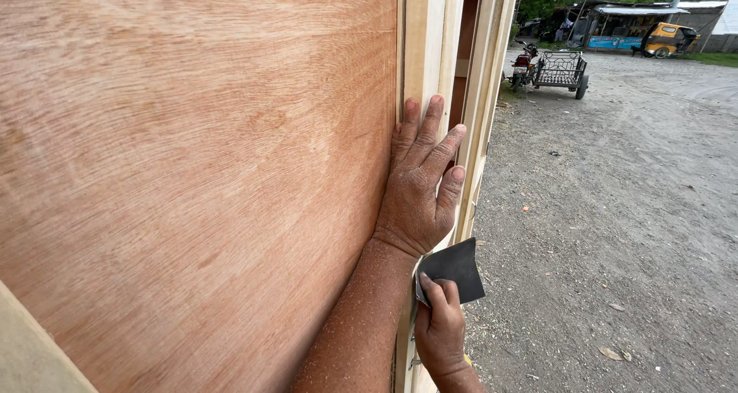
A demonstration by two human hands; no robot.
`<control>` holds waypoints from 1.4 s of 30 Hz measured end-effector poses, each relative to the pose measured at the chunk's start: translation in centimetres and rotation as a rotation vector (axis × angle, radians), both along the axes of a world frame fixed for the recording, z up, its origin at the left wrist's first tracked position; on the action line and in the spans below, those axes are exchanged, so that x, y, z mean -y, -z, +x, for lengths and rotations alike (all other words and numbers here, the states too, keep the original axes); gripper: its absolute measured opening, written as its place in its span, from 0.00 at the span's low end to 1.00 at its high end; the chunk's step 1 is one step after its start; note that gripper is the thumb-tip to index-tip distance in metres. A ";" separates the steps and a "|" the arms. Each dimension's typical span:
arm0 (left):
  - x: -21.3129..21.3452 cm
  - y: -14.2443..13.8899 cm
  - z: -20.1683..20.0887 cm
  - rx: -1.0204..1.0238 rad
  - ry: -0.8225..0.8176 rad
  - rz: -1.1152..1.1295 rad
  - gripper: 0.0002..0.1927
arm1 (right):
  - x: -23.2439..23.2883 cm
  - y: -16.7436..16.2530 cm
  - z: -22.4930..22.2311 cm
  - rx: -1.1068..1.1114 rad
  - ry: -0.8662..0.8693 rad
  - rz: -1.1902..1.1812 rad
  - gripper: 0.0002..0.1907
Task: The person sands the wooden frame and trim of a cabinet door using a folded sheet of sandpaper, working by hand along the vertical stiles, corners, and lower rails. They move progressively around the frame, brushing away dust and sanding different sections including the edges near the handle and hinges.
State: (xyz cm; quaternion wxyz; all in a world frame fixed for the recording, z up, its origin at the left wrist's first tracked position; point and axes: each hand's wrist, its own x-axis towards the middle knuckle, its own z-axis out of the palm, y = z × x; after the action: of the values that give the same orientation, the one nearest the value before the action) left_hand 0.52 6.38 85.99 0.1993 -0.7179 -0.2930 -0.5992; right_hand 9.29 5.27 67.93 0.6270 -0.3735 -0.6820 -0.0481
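Up close, a large reddish-brown plywood panel (192, 170) fills the left and middle of the view, standing upright, its grain running in long curved streaks. Along its right edge runs a pale wooden frame (424, 47) made of several narrow upright strips, with a dark gap between two of them.

One hand (419, 185), on the forearm that comes up from the bottom middle, lies flat on the right edge of the panel, where panel and frame meet. Its fingers (430, 131) are stretched out long and only slightly spread, pointing upward, their tips resting on the pale frame; they grip nothing. The forearm is dusted with fine pale specks. Which arm this is cannot be told for sure; by its place it reads as the left.

Lower down, near the bottom edge of the frame, the right hand (440, 331) pinches a dark grey sheet of sandpaper (455, 268) between thumb and curled fingers. The sheet stands just beside the wrist of the flat hand and against the frame strip.

To the right lies a grey gravel yard (615, 231). At its far edge a motorcycle with a metal sidecar (553, 68) is parked, and beyond it a yellow vehicle (667, 39) stands near low sheds and trees.
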 end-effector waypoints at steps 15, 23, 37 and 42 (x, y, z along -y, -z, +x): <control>0.6 -0.4 -0.2 0.105 0.175 -0.011 0.22 | -0.7 -2.3 -0.4 -0.127 0.035 0.038 0.09; 0.6 -0.3 -0.1 0.137 0.213 -0.006 0.22 | -2.1 -4.1 -0.6 -0.157 0.072 0.073 0.05; 1.8 1.2 -0.3 0.128 0.238 -0.054 0.26 | -3.0 -7.8 -0.9 -0.113 0.106 0.160 0.09; 2.9 2.9 -0.4 0.200 0.281 -0.116 0.27 | -0.6 -3.4 0.0 -0.053 0.041 0.085 0.05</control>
State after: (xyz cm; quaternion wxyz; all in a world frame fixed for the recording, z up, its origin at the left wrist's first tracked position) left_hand 0.13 3.46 83.13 0.0418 -0.6987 -0.2426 -0.6717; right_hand 9.28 5.85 71.34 0.6590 -0.3615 -0.6547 -0.0802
